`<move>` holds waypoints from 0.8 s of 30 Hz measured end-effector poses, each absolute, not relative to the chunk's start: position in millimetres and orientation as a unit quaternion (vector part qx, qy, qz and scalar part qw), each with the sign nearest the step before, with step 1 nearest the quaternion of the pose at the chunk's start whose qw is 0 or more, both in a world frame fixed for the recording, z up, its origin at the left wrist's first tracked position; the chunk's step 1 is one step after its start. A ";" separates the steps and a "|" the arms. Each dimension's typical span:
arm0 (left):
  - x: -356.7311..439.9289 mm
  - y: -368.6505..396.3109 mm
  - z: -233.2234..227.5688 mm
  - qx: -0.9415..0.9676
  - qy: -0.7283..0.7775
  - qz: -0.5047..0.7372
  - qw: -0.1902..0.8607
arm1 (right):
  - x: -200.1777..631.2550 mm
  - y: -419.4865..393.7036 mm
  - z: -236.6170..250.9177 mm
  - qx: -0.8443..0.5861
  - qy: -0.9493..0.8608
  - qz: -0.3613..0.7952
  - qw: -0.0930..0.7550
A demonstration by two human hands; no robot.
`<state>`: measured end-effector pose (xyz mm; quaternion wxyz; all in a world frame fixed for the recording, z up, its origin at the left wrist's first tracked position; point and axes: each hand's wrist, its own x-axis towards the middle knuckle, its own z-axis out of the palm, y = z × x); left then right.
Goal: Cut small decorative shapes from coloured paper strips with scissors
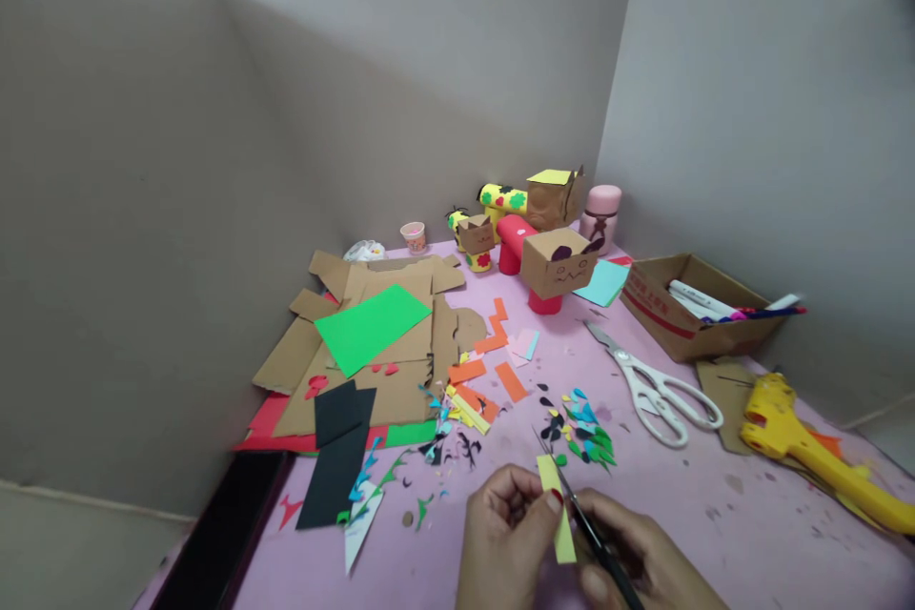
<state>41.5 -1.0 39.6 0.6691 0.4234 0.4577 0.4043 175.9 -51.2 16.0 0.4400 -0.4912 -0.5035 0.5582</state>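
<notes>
Low over the pink surface (715,515), our left hand (500,534) pinches the yellow strip (556,507), light and floppy, best held near the cut, while our right hand (636,562) grips small scissors (582,519).

1. We see a pink table (715,515).
2. On it lie cardboard sheets (390,343), white scissors (661,391), a yellow glue gun (807,448), a cardboard box (697,305) and paper scraps (582,429).

The left hand (504,529) pinches a yellow paper strip (556,507) – the right hand (636,558) holds small dark scissors (582,519) against it, above the pink table (715,515)
</notes>
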 end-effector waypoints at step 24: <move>40.0 1.0 30.7 0.424 0.438 0.395 0.688 | 176.5 -47.9 14.0 -0.476 -0.491 0.575 0.449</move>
